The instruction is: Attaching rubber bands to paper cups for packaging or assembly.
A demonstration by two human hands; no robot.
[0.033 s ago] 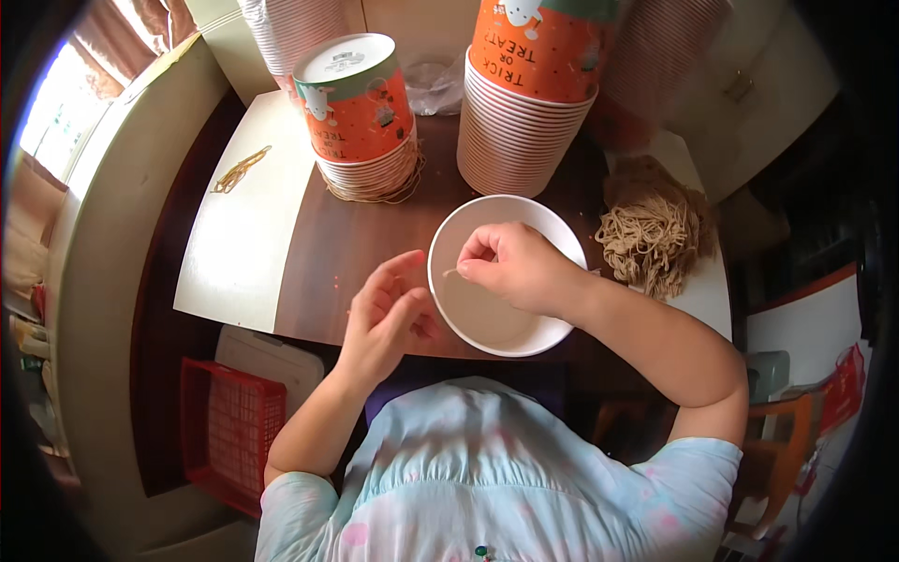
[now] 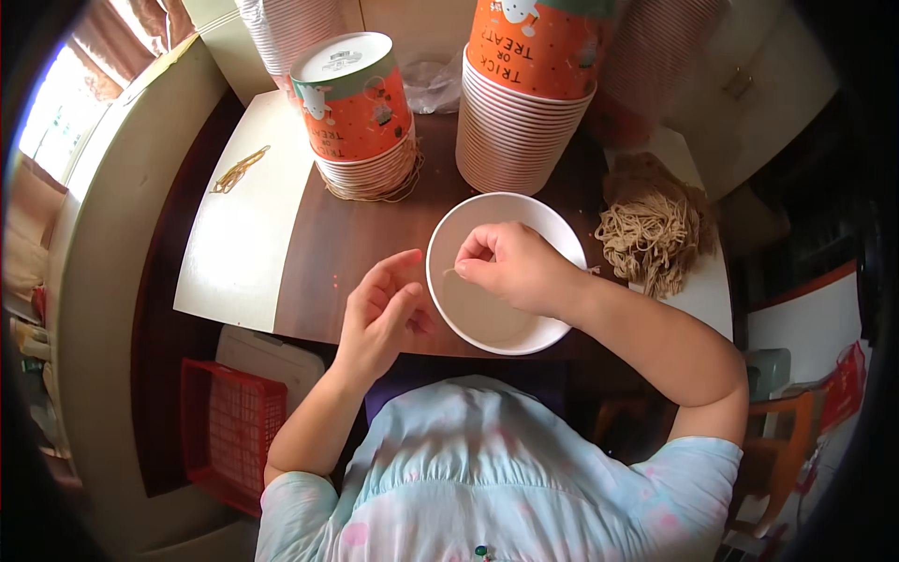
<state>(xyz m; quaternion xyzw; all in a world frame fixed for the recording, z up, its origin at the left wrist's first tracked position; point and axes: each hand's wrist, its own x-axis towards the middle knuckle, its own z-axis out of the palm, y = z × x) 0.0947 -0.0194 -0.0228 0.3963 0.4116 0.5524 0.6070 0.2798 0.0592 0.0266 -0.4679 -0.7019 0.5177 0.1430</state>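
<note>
A white paper bucket (image 2: pixel 492 323) stands mouth up at the table's near edge. My right hand (image 2: pixel 524 267) is over its opening, thumb and forefinger pinched on the end of a thin tan cord (image 2: pixel 449 272); how the cord runs behind the fingers is hidden. Just left of the rim, my left hand (image 2: pixel 375 314) holds nothing, its fingers apart and slightly curled. Beyond the bucket's right side lies a tangled heap of tan cords (image 2: pixel 651 234). A small bit of cord (image 2: pixel 593 271) shows by the right rim.
Upside-down stacks of orange printed buckets stand behind, one at left (image 2: pixel 351 103) with cords round its base, one tall (image 2: pixel 520 131). Loose yellowish cords (image 2: pixel 241 169) lie at the table's left. A clear plastic bag (image 2: pixel 433 89) sits between stacks. Below left is a red crate (image 2: pixel 234 421).
</note>
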